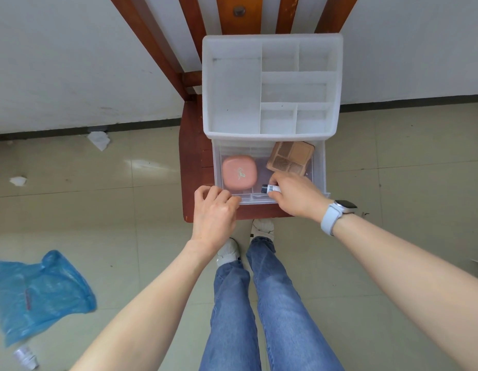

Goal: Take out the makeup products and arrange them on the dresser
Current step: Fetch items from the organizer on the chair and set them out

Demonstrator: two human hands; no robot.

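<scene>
A white translucent plastic organiser with divided top compartments stands on a reddish-brown wooden chair seat in the upper middle of the frame. Its clear plastic drawer is pulled out toward the bottom of the frame. Inside the drawer, at its left, lies a pink rounded-square compact, flat. At its upper right a brown rectangular eyeshadow palette lies tilted, its long axis running from lower left to upper right. The right hand, with a white smartwatch on its wrist, reaches into the drawer's lower right and grasps a small white tube with a dark cap; the tube lies roughly level, cap pointing toward the left of the frame. The left hand has its fingers curled against the drawer's front left corner; whether they truly clasp the edge I cannot tell. A blue plastic bag lies on the tiled floor at lower left.
</scene>
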